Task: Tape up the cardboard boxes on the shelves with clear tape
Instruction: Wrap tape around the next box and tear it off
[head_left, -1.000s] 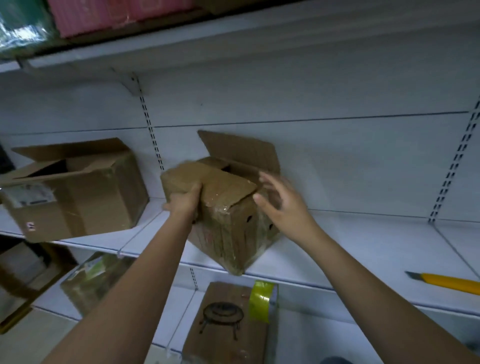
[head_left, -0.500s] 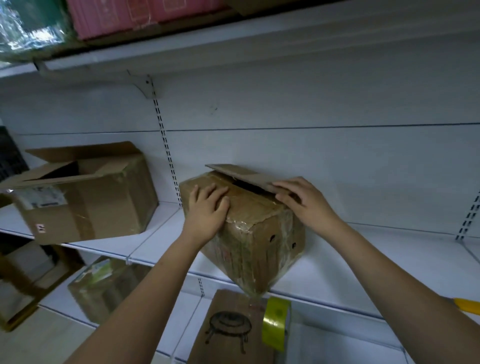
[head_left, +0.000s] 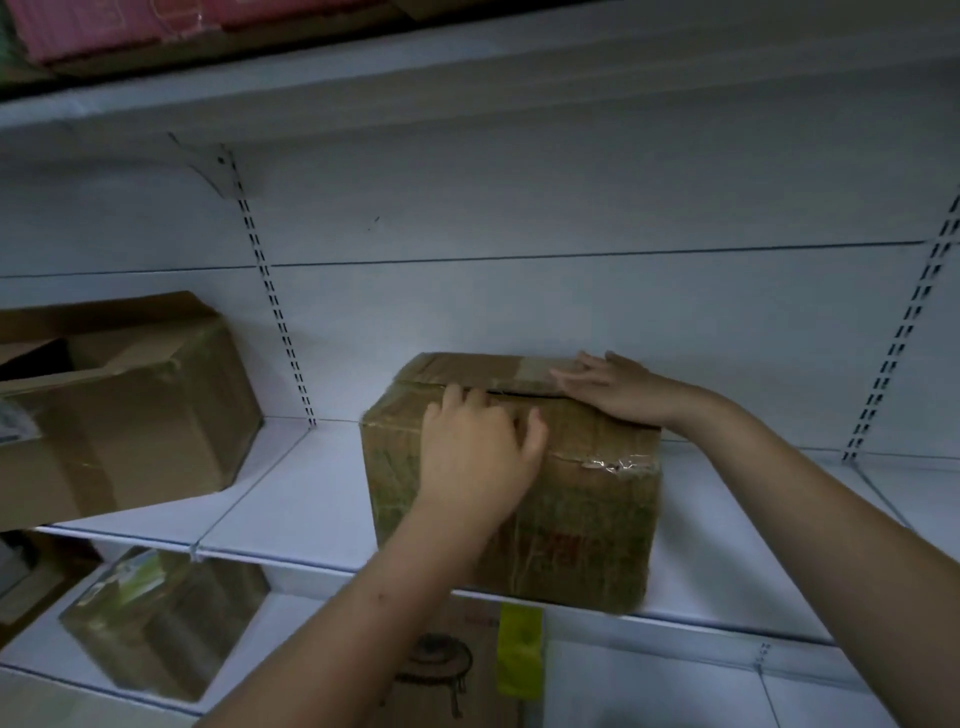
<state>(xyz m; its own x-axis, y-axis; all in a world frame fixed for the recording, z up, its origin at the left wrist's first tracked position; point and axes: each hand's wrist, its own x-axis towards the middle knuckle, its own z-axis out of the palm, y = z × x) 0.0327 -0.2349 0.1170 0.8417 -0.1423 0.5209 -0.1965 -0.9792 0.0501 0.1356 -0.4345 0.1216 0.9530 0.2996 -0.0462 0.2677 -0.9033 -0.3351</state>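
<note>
Cardboard box (head_left: 582, 519) sits on your shelf (head_left: 291, 499); your left hand (head_left: 480, 457) and right hand (head_left: 618, 387) press its 2 flaps flat, fingers extended.

Left hand (head_left: 480, 457): I have it palm down, forearm reaching up from lower centre, fingers gently bent and spread, thumb out to the right. Right hand (head_left: 613, 387): I have it flat, palm down, fingers straight and pointing left, wrist bent, forearm running in from the lower right. Both arms bare.
</note>
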